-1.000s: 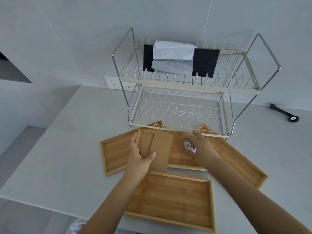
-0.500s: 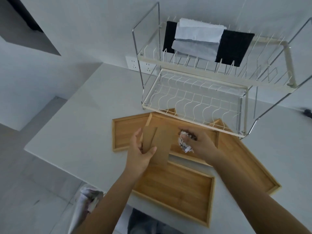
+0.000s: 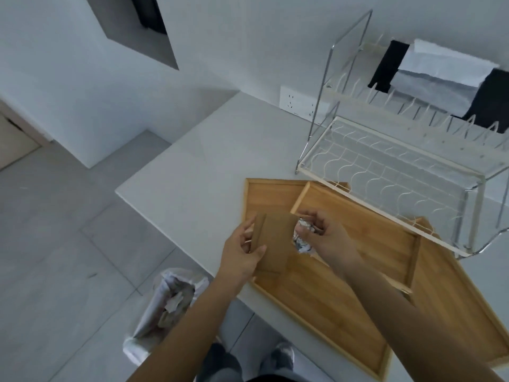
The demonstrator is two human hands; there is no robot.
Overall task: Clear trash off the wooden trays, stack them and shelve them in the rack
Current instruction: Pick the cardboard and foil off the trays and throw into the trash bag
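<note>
A: Four bamboo trays point(image 3: 325, 307) sprawl overlapped on the tabletop point(image 3: 209, 166) before the empty wire rack point(image 3: 385, 172); the lined bin point(image 3: 165, 307) waits lower left.

B: Our left hand point(image 3: 242, 257) pinches cardboard pieces point(image 3: 275, 241), our right hand point(image 3: 325, 238) clamps a crumpled paper wad point(image 3: 303, 239). We should carry both fully over the bin, then let go.

Four shallow rectangular bamboo trays point(image 3: 325, 307) lie overlapping before a white two-tier wire rack point(image 3: 385, 172), with brown cardboard pieces point(image 3: 271, 241) and crumpled printed paper point(image 3: 301, 239) held above them.
</note>
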